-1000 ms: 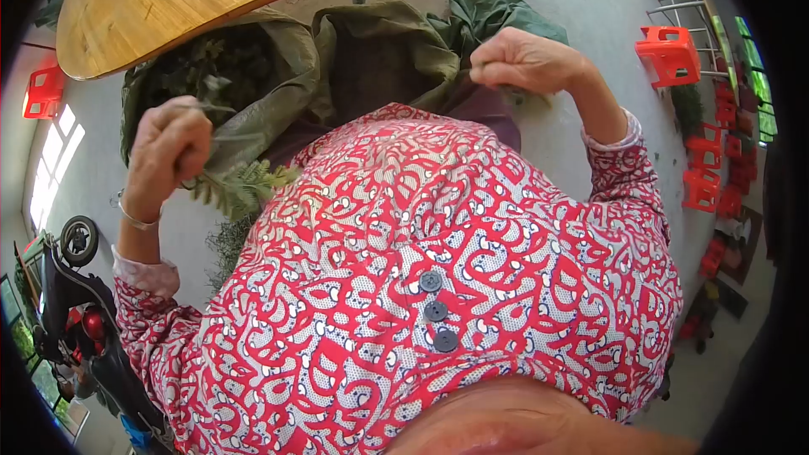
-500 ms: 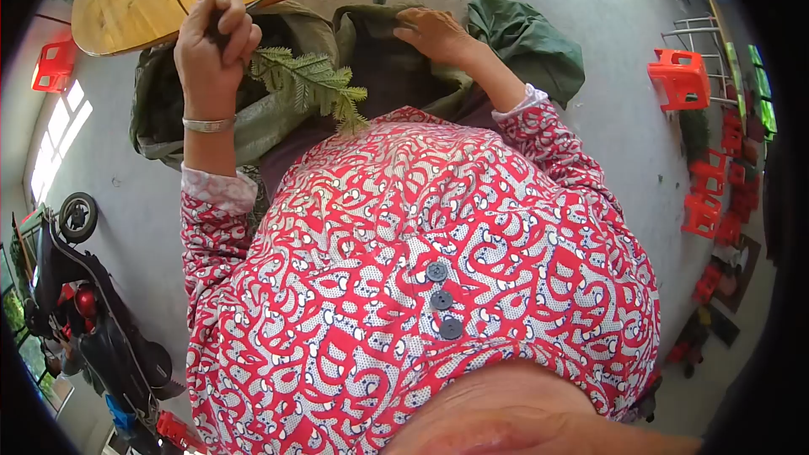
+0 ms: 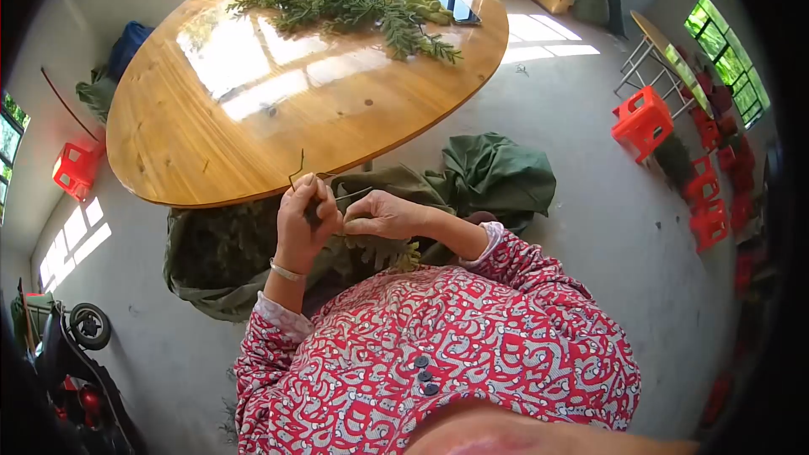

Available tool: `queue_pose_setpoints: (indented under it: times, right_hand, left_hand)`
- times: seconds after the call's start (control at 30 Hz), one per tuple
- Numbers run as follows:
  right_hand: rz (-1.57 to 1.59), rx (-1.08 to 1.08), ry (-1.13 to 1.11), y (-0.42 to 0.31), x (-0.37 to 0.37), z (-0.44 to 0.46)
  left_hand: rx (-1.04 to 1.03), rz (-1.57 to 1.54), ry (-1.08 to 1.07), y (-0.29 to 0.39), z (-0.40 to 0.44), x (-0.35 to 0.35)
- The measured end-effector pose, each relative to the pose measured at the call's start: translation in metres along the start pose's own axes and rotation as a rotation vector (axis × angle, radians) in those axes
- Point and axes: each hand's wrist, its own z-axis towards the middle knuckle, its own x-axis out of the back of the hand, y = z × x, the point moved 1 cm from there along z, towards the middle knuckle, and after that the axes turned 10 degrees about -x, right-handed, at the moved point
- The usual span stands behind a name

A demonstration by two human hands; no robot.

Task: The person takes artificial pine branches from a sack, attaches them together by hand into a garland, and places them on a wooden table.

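My left hand (image 3: pixel 307 214) is closed around thin dark green stems (image 3: pixel 297 170), whose bent ends stick up above the fingers. A green needled sprig (image 3: pixel 408 256) hangs below the hands, close to my shirt, and seems joined to the stems. Right beside it, my right hand (image 3: pixel 383 215) has thumb and fingers pinched together near the stems; what lies between the fingertips is too small to tell. Beneath the hands stands an open green sack (image 3: pixel 198 291) with dark greenery inside.
An oval wooden table (image 3: pixel 278 139) is ahead, bearing a pile of green sprigs (image 3: pixel 324 0) and a phone (image 3: pixel 459 8). A green cloth bundle (image 3: pixel 499 175) lies right of the sacks. Red stools (image 3: pixel 643 122) stand right, a motorbike (image 3: pixel 76 371) left.
The view has tilted up to show the whole table. My right hand, open over the sack half a second ago, has come to my left hand and closed. The sprig has moved with my left hand.
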Motion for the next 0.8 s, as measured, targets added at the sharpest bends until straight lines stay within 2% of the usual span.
queue_pose_setpoints:
  times: [0.07,0.13,0.2,0.23,0.27,0.3,0.37,0.47,0.67,0.8]
  right_hand:
    - [-0.327,0.283,0.258,-0.006,0.003,-0.003]
    - [-0.674,0.178,0.337,-0.019,0.013,-0.007]
    - [-0.643,0.178,0.333,-0.012,0.015,-0.008]
    - [-0.594,0.171,0.251,-0.005,0.017,-0.007]
    - [-0.384,0.053,0.093,-0.003,0.018,-0.007]
    - [-0.158,-0.006,0.028,0.007,0.017,-0.006]
    - [-0.067,-0.094,0.02,0.004,0.016,-0.009]
    - [-0.001,-0.002,-0.057,0.009,0.014,-0.005]
    - [0.016,-0.038,-0.168,0.005,0.014,-0.003]
    - [-0.039,-0.067,-0.135,0.002,0.005,-0.006]
  left_hand:
    - [-0.043,0.128,-0.123,0.002,0.004,0.012]
    - [-0.108,0.325,-0.208,0.008,0.005,0.012]
    - [-0.045,0.333,-0.25,0.01,0.011,0.019]
    - [0.032,0.39,-0.256,0.011,0.012,0.019]
    - [0.055,0.484,-0.333,0.015,0.01,0.017]
    - [0.057,0.606,-0.376,0.014,0.012,0.023]
    - [0.047,0.58,-0.351,0.011,0.012,0.027]
    - [0.105,0.434,-0.341,0.008,0.012,0.03]
    - [0.167,0.195,-0.298,0.003,0.016,0.039]
    - [0.149,-0.054,-0.263,-0.003,0.022,0.047]
